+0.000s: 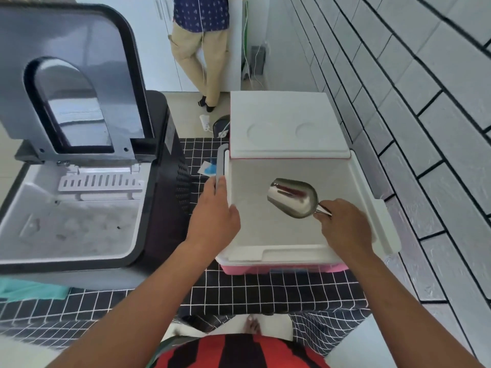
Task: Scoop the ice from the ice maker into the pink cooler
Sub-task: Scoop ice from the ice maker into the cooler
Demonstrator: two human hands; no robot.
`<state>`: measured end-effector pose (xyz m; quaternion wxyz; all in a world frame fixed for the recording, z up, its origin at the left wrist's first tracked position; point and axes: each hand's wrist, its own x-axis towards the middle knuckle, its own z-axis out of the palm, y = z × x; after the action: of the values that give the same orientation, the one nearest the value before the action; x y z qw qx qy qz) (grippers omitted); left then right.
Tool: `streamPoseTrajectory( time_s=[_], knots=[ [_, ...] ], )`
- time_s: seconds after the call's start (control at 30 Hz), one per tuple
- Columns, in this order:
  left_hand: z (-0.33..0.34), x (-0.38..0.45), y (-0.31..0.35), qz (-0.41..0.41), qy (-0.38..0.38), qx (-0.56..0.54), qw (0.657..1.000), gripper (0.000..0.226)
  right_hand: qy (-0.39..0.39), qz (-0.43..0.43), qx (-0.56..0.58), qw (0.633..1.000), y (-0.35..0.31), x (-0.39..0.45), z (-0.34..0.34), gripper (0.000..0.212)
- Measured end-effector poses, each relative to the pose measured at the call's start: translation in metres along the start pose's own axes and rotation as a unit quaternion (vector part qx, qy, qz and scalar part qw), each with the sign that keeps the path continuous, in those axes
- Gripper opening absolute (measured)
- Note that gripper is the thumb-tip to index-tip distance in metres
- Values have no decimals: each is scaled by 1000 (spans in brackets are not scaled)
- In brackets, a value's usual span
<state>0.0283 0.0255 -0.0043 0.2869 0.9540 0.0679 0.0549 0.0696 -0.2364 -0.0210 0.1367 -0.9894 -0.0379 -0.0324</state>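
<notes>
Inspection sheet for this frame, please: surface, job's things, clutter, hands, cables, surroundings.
Surface: black grid-patterned cloth over the table.
Job's things: ice maker with lid raised; pink cooler open, lid tipped back; metal scoop over the cooler's inside, no ice visible in it.
Clutter: teal cloth; blue-and-white paper.
Hands: left hand grips the cooler's left rim; right hand holds the scoop's handle.
Cables: white cord by the wall.
Surroundings: white tiled wall; a standing person.

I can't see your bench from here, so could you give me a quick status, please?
Left hand grips pink cooler rim. Right hand holds metal scoop over open cooler. Ice maker open. Nothing in the way.
</notes>
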Motion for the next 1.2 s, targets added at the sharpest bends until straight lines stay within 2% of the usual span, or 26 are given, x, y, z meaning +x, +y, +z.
streamPoseTrajectory(
  time_s=[0.13,0.27,0.4,0.5,0.6,0.7,0.8,0.9,0.93,1.03,1.2],
  knots=[
    [-37,-2,-14,53,8,-31,998,51,5,-24,120,992,-21,-7,-20,2],
    [-100,-11,-47,95,66,4,993,51,-11,-86,166,982,-74,-7,-52,14],
    [-152,-30,-109,38,132,37,990,42,0,-129,182,975,-147,-12,-72,8],
    [-180,-46,-162,-19,133,74,988,42,-3,-187,137,973,-204,-19,-81,5],
    [-207,-59,-208,-61,134,82,986,47,-26,-258,-18,966,-259,-23,-87,10],
    [-218,-62,-235,-97,129,61,985,52,-44,-323,-217,920,-310,-25,-86,10],
    [-212,-59,-243,-86,101,27,991,60,-82,-333,-296,892,-353,-33,-75,16],
    [-204,-56,-249,-78,102,-8,992,64,-97,-305,-336,886,-387,-40,-50,34],
    [-203,-56,-252,-74,107,-12,991,64,-100,-295,-341,887,-394,-41,-37,33],
    [-202,-56,-256,-60,118,-23,991,62,-135,-283,-321,894,-403,-41,1,11],
    [-203,-56,-256,-36,124,-33,991,62,-143,-289,-262,910,-399,-42,31,13]
  ],
)
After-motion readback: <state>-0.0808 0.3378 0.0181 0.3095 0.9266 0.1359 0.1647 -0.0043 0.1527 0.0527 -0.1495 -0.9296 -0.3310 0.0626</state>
